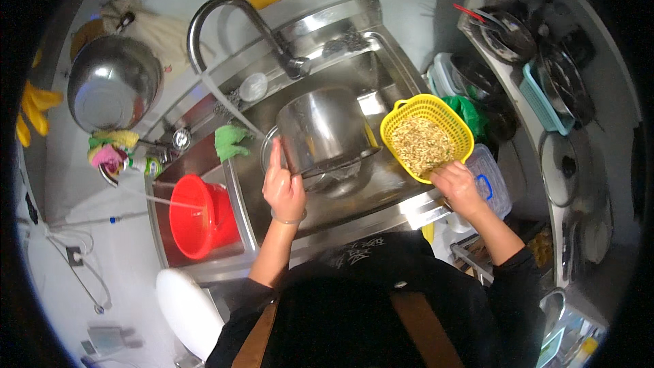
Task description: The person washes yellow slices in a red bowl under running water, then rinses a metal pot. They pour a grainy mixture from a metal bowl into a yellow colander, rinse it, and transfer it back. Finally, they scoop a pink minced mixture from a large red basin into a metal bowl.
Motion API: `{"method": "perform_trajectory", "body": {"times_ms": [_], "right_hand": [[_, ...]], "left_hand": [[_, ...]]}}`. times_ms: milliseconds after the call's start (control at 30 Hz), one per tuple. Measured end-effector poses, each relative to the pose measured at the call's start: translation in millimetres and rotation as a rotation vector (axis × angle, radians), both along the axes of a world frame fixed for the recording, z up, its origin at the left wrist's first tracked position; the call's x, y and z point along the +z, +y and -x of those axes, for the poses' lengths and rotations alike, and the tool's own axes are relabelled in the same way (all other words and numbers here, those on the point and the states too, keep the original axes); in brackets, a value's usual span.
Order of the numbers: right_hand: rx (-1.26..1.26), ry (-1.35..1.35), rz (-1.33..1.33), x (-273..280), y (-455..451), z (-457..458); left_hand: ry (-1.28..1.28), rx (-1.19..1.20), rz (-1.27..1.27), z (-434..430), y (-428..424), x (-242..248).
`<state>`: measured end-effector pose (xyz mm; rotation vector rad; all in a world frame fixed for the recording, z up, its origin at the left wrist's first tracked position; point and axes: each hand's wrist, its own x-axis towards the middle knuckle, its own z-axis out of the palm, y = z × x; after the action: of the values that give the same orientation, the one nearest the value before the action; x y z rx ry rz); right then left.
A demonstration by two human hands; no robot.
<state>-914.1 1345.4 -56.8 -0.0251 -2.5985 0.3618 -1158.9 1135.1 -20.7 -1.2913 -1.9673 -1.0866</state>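
My right hand (456,186) grips the near rim of a yellow plastic basket (468,133), which holds many small pale-brown pieces (420,144). The basket is at the right side of a stainless steel sink (306,217). A large steel pot (324,128) is tilted in the sink basin. At the pot's left side is my left hand (284,189), one finger pointing up near its rim; its exact hold on the pot cannot be told. Beneath the pot a rounded shiny shape shows in part.
A curved faucet (230,2) arches over the sink. A red bucket (191,214) stands in the left basin, and a green cloth (231,142) hangs on the divider. A steel bowl (115,84) is at the upper left. Clear plastic containers (488,179) and a shelf of pans (503,36) are at right.
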Motion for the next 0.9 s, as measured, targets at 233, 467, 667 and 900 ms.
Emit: {"method": "perform_trajectory", "body": {"times_ms": [233,467,667,900], "right_hand": [[0.033,0.055,-0.002,-8,0,4],[0.062,0.039,0.027,-14,3,9],[0.079,-0.014,-0.011,-7,6,10],[0.268,0.085,-0.087,32,10,24]], "left_hand": [[0.175,-0.121,0.014,-11,-1,39],[0.106,-0.158,0.094,-20,-11,42],[-0.985,0.241,0.171,-1,-13,-8],[-1.513,0.154,-0.05,11,-40,-57]]}}
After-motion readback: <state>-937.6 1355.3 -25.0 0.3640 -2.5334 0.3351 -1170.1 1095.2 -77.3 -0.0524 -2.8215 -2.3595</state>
